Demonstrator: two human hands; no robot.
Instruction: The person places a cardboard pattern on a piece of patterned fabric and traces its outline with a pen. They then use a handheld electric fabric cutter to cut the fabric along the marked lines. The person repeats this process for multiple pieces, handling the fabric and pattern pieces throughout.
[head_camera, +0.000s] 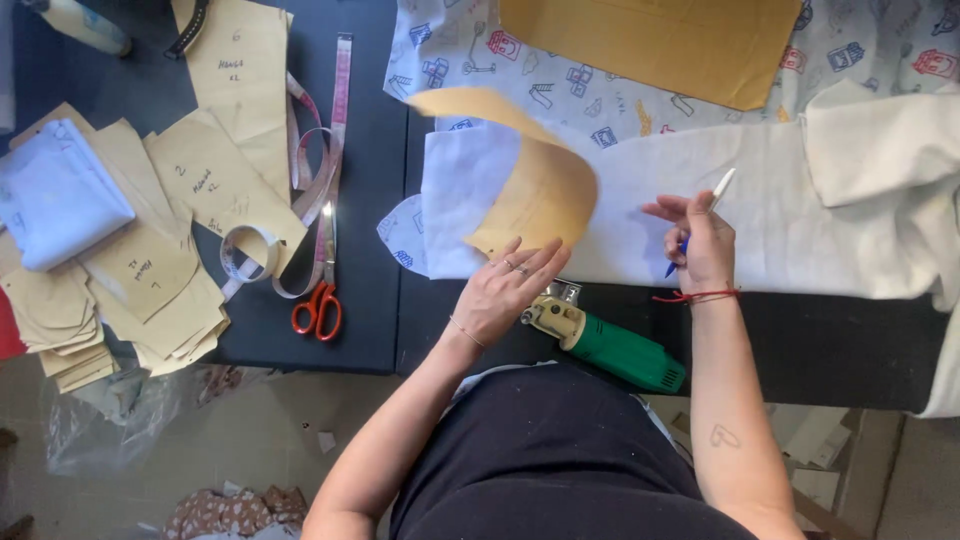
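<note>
Brown paper pattern (535, 190): curled up over white fabric (640, 220), near the tabletop's (370, 200) front edge.
Left hand (505, 290): your fingers pinch the pattern's lower edge.
Right hand (700, 245): fingers closed on a pen (712, 195) — tip on fabric.

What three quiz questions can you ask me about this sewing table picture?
1. True or false: the left hand lifts a curved tan paper pattern piece off the white fabric.
2. What does the right hand hold?
A. a blue and white pen
B. a spoon
C. a hammer
3. Fill in: the scissors with orange handles lie on the dark table beside a pink ____ tape.

Key
1. True.
2. A. The green electric cutting tool lies untouched between the arms.
3. Measuring.
</note>
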